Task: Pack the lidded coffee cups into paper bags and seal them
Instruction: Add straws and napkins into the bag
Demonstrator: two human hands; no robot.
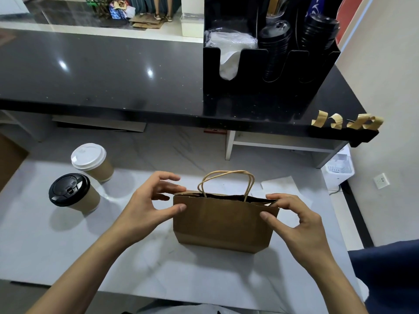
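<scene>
Both hands pinch paper bag [223,220] — upright

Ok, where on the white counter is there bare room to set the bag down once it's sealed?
Bare white counter lies in front of the brown paper bag, toward the near edge, and between the bag and the black-lidded paper cup. The left side is crowded: that cup and the white-lidded paper cup stand there. A white sheet lies behind the bag's right end.
</scene>
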